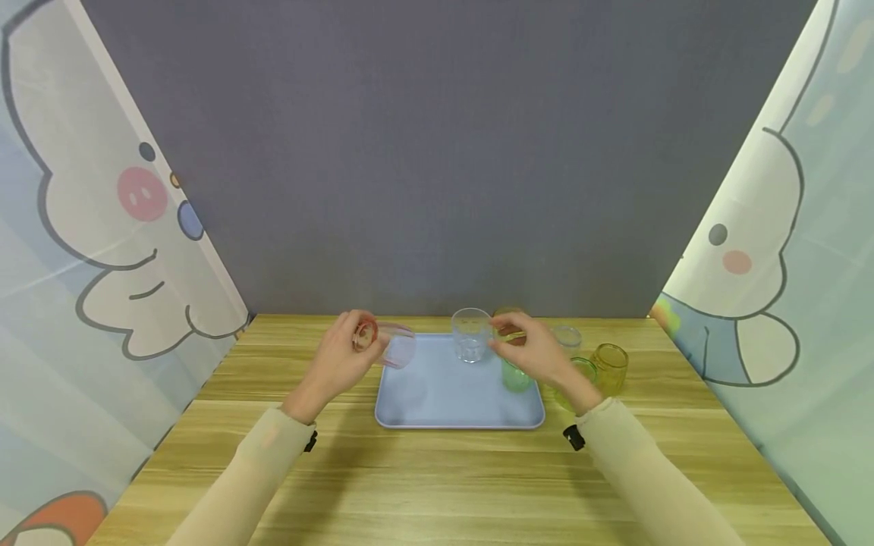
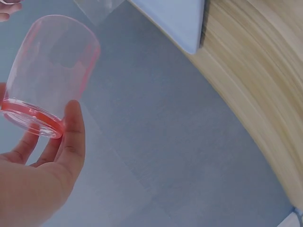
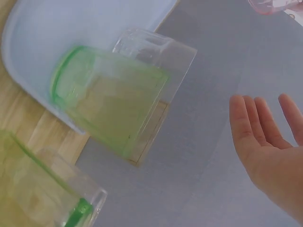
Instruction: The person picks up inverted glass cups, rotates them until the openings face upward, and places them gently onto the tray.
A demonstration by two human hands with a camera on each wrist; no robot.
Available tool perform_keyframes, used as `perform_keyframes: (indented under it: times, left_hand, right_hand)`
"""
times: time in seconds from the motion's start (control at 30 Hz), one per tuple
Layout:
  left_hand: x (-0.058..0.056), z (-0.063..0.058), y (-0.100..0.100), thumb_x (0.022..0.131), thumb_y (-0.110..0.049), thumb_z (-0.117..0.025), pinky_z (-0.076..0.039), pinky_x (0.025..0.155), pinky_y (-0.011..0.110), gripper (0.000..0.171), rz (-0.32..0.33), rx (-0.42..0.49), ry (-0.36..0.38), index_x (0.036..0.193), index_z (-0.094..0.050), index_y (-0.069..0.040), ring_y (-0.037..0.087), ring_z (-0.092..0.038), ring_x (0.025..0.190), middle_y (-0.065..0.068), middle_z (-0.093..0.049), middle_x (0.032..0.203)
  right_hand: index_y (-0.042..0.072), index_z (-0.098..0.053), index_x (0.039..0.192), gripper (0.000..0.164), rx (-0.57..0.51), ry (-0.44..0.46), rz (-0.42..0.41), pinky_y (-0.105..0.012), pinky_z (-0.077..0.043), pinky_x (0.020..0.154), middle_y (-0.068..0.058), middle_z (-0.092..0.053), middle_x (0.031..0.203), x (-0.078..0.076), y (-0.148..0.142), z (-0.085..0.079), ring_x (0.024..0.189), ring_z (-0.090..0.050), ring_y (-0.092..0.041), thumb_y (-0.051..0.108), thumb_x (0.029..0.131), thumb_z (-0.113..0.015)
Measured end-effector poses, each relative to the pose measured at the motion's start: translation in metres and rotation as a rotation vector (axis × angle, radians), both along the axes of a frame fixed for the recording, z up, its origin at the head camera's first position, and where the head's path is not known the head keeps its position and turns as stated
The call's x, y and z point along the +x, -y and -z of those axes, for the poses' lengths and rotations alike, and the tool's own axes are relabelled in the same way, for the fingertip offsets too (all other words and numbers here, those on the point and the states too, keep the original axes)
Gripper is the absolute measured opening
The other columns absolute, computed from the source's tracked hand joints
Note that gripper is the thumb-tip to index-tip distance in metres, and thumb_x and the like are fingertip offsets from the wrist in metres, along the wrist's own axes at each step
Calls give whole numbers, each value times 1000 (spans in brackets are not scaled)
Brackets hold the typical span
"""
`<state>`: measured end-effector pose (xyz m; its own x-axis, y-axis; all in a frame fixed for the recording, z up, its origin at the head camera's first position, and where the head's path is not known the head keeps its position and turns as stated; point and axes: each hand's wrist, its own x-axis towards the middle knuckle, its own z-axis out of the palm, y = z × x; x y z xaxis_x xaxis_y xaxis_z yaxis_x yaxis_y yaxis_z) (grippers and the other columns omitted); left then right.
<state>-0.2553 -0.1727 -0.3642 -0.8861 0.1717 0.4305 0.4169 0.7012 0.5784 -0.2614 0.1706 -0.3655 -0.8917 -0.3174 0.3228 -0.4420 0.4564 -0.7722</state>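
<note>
My left hand [image 1: 340, 355] grips a pink-tinted drinking glass [image 1: 397, 347] by its thick base, fingers and thumb around it. The glass is tipped on its side above the left part of a pale blue tray [image 1: 440, 406], its mouth toward the right. My right hand [image 3: 270, 146] has its fingers extended with nothing between them. It hovers over the tray's right side, near a clear glass [image 1: 470, 341]. A green glass [image 1: 517, 377] stands upright on the tray below this hand, and an amber glass [image 1: 507, 312] is partly hidden behind it.
Right of the tray, a clear glass [image 1: 568, 338], a yellow-green glass [image 1: 582, 370] and an amber glass [image 1: 612, 370] stand on the wooden table [image 1: 437, 485]. A grey panel [image 1: 437, 167] rises at the back, with cartoon-print curtains [image 1: 82, 227] on both sides.
</note>
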Motion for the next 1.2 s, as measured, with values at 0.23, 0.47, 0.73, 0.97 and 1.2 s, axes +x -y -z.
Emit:
perform_keyframes:
  times: [0.23,0.47,0.73,0.97,1.2]
  left_hand:
    - [1,-1,-3,97,-32,-69,-53,82,41,36,59,203,62,119,-60,-4,28,-60,102,9,-59,103]
    - [2,-1,-6,98,-31,-69,-53,88,42,38,60,342,134,124,-59,-5,30,-61,110,12,-61,113]
    - [3,3,-12,102,-20,-64,-57,77,28,34,94,533,168,127,-56,2,28,-62,99,19,-58,118]
    - [7,2,-19,102,-15,-62,-58,79,31,31,122,652,211,127,-55,2,19,-61,87,18,-57,113]
    - [11,4,-26,104,-19,-59,-57,78,29,33,166,737,304,128,-53,2,17,-59,84,15,-56,113]
  right_hand:
    - [1,-61,134,43,-45,9,0,-54,-49,100,-16,-61,131,4,3,2,120,-59,-35,22,97,-70]
    - [1,-60,135,42,-125,2,-25,-52,-49,101,-17,-60,132,6,6,3,121,-57,-37,16,97,-70]
    - [-3,-60,132,40,-230,-63,-56,-46,-52,99,-20,-61,128,9,13,4,120,-55,-44,5,94,-70]
    - [-7,-54,137,46,-293,-45,-92,-51,-48,103,-20,-57,136,10,20,6,123,-52,-44,3,94,-68]
    - [-2,-53,140,48,-321,-38,-122,-60,-43,105,-19,-55,139,11,26,7,127,-50,-41,7,95,-67]
